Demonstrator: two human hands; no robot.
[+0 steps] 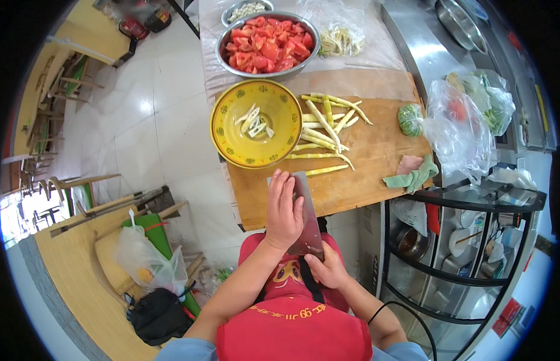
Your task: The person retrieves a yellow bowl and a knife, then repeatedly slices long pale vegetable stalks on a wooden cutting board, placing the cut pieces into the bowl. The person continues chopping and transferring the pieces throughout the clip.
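My right hand [327, 268] grips the handle of a cleaver [308, 221], whose broad blade points away from me over the near edge of the wooden board [370, 180]. My left hand [284, 210] lies along the blade, fingers stretched out and close together; whether anything is beneath it is hidden. Just beyond the fingertips stands a yellow patterned bowl [257, 149] with a few pale cut pieces [253, 122] inside. To its right, several peeled bamboo shoots [323, 119] lie in a loose pile on the board, one of them close to the blade.
Behind the yellow bowl is a metal bowl of cut tomatoes [266, 45], with plastic-wrapped shoots [341, 40] beside it. A green cloth [415, 176] and a bag of chopped greens [410, 119] lie at the board's right. A black-edged glass shelf rack [469, 201] stands at right.
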